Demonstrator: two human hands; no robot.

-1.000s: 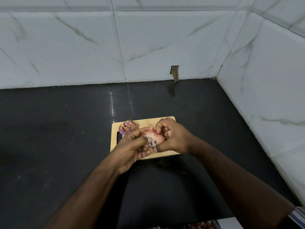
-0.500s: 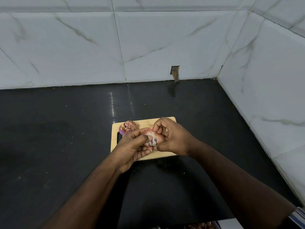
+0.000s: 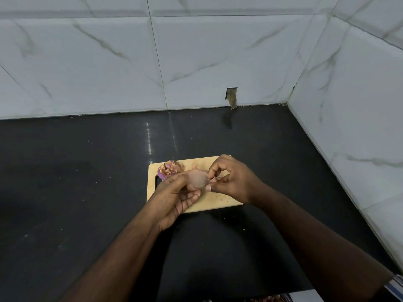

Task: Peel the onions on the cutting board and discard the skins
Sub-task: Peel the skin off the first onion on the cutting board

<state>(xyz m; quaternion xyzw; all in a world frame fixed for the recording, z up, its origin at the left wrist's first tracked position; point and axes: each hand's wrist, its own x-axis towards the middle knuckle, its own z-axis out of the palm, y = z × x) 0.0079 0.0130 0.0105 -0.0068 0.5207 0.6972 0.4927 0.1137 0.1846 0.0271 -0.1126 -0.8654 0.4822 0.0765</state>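
A small wooden cutting board (image 3: 220, 201) lies on the black counter. My left hand (image 3: 174, 196) holds a pinkish onion (image 3: 197, 179) just above the board. My right hand (image 3: 233, 180) pinches a strip of skin (image 3: 214, 179) at the onion's right side, thumb and fingers closed on it. A second, purple onion (image 3: 169, 170) with its torn papery top sits on the board's far left corner, just beyond my left hand. A loose bit of skin (image 3: 194, 165) lies on the board behind the held onion.
The black counter (image 3: 87, 171) spreads wide to the left and in front. White marble-patterned tile walls (image 3: 349, 105) close the back and right side, with a small hole (image 3: 231, 97) in the back wall. Small crumbs of skin dot the board near my right wrist.
The onion has been turned in my left hand, now showing a smooth brownish side. My right hand has shifted right, pulling skin away from the onion.
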